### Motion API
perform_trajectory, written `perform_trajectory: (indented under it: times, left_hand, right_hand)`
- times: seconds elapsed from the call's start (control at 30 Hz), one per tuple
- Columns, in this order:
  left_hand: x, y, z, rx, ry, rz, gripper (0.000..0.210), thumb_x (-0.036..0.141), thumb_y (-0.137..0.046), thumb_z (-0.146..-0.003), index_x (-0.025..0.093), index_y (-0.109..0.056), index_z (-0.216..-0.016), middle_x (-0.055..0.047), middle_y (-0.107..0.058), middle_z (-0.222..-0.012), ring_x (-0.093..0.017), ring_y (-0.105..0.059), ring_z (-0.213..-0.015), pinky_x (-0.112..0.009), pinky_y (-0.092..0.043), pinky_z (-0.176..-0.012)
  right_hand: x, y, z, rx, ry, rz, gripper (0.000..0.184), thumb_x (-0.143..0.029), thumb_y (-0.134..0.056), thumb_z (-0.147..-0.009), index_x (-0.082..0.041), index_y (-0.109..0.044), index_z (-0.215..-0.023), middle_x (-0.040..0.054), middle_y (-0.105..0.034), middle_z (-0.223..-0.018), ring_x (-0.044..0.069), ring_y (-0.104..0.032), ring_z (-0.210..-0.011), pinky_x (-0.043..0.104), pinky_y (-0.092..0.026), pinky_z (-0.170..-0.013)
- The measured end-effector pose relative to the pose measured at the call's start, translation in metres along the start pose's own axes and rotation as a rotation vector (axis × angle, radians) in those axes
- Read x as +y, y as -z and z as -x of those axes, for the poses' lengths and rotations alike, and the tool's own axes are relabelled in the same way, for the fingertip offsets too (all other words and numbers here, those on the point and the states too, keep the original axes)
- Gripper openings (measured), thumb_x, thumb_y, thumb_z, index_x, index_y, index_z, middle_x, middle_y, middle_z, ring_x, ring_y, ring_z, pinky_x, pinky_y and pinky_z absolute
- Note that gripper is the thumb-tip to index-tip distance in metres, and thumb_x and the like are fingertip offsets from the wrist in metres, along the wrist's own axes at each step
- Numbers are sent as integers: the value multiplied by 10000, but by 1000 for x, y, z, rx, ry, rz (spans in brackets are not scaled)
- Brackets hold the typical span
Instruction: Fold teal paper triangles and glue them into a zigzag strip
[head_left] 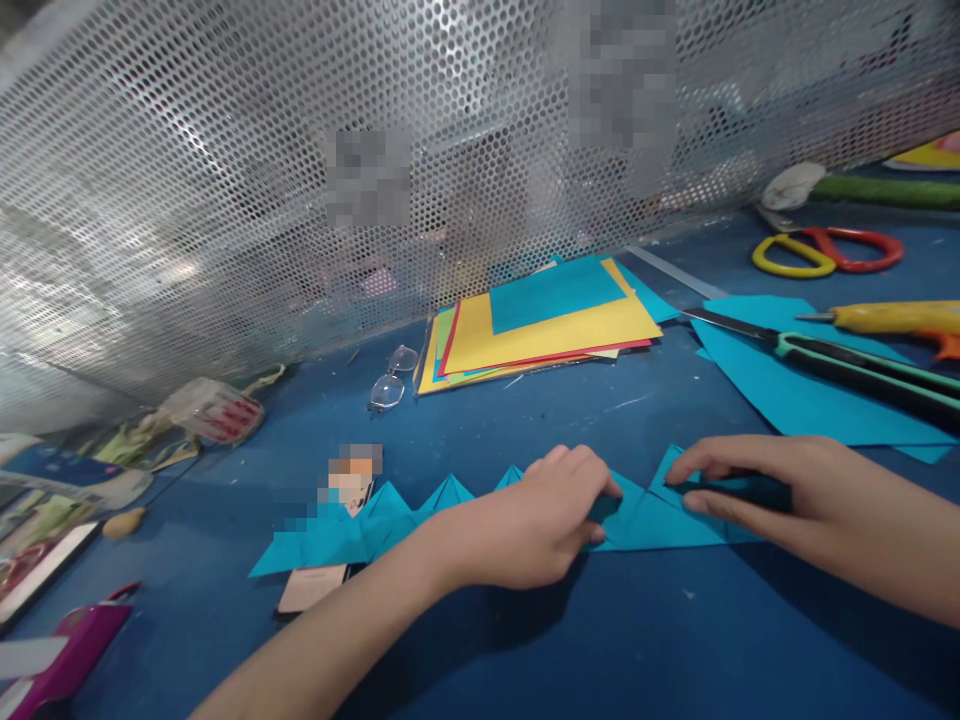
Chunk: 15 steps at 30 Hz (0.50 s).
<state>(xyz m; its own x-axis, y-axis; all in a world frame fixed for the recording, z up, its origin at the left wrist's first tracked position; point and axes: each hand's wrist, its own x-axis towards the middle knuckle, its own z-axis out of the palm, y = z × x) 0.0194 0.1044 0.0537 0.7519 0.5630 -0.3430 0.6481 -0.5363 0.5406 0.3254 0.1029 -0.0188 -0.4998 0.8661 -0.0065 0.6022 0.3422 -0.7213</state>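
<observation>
A long strip of blue paper (386,525), folded into a row of pointed peaks, lies across the blue table in front of me. My left hand (551,515) is closed on the strip right of its middle, thumb at the lower side and fingers over the top; the wrist covers part of the row. Toward the right end, my right hand (817,500) pinches a folded peak between thumb and fingers. The strip's left end rests over a phone (315,588), which sticks out below and above the paper.
Coloured paper sheets (555,335) are stacked beyond the strip, beside eyeglasses (388,390). At right, a utility knife (870,378) and yellow glue gun (900,317) lie over blue paper (780,385), near red-and-yellow scissors (855,250). A purple tape dispenser (86,645) stands lower left. Perforated metal (225,240) borders the back.
</observation>
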Motion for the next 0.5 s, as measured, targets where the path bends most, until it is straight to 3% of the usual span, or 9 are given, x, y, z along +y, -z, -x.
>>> perform_trajectory:
  times: [0.37,0.5]
  left_hand:
    - [6,-2,1,27,13,-87,151,132,-558,-1182,202,-551,-1315,-151,-624,-1393,-287,-599,-1246,-465,-568,-1140]
    - [15,-2,1,49,42,-155,183,97,-572,-1169,159,-603,-1338,-190,-624,-1464,-347,-573,-1332,-568,-519,-1232]
  right_hand:
    - [-5,-1,-1,32,-18,5,379,-693,-614,-1067,-409,-864,-1096,-17,-861,-1095,265,-818,-913,382,-642,-758]
    - [-13,-1,-3,105,-22,45,436,-723,-601,-987,-420,-899,-1081,-7,-884,-1094,299,-862,-956,392,-695,-760]
